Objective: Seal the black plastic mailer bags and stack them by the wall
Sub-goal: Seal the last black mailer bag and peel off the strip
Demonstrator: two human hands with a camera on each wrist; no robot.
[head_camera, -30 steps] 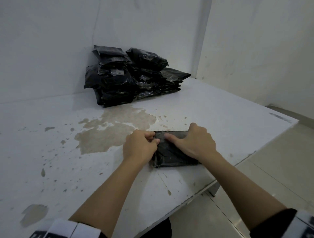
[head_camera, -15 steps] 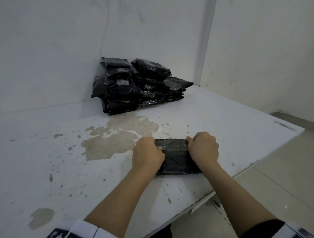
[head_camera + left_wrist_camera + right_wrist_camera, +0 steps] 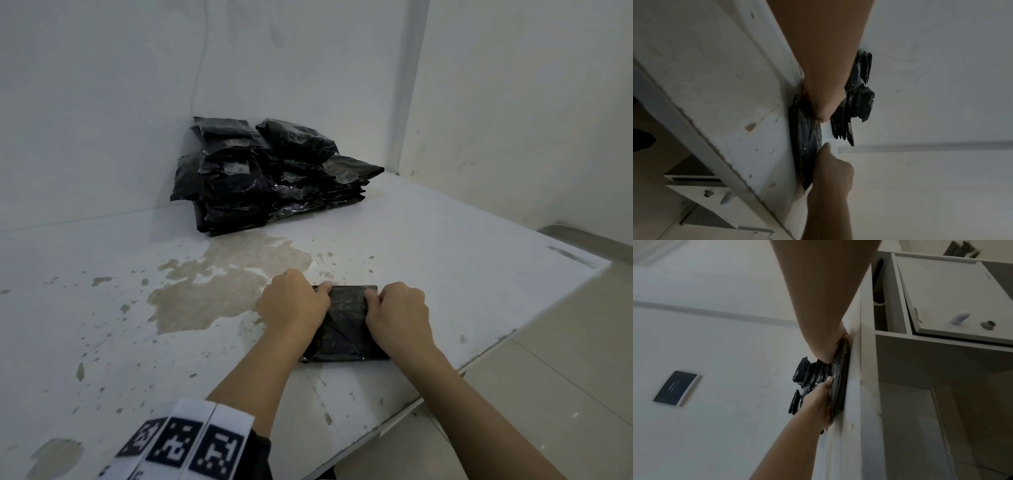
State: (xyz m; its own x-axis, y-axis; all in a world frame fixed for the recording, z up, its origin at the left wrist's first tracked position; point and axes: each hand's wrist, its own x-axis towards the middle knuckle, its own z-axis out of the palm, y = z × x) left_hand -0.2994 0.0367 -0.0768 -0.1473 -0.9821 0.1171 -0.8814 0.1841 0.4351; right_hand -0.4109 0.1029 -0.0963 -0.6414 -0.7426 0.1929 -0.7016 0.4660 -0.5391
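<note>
The left hand, fingers curled, presses and grips the left end of a black mailer bag; the bag is flat, glossy and creased, lying on the white stained surface near its front edge. The right hand curls on its right end. Well behind the bag, a stack of mailers leans against the wall.

Mailer bag: we saw glossy black.
Stack: black too.
Table: white (with tan blotches).
Wristband: black-and-white squares.
</note>
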